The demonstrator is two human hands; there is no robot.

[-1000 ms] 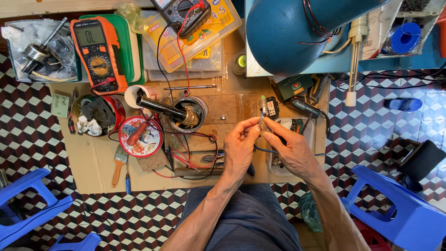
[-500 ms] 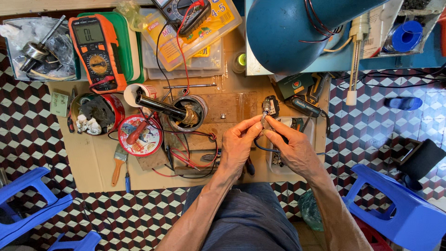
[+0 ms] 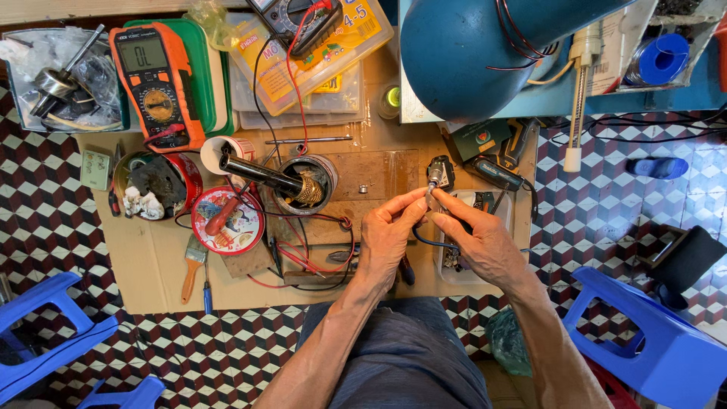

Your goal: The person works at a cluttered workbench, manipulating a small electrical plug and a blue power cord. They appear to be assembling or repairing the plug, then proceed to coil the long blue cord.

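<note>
My left hand and my right hand meet over a low wooden work board. Together their fingertips pinch a small black and silver part with a dark wire hanging from it. A soldering iron rests in a round holder with brass wool to the left of my hands. Red and black leads lie on the board under my left wrist.
An orange multimeter lies at the back left, beside a red tin and a round lid. A big blue lamp shade hangs at the back right. Blue plastic stools stand on the checkered floor.
Both hands have shifted very slightly while holding the small part; the fingers have closed in on it a little. Nothing else on the board has moved.
</note>
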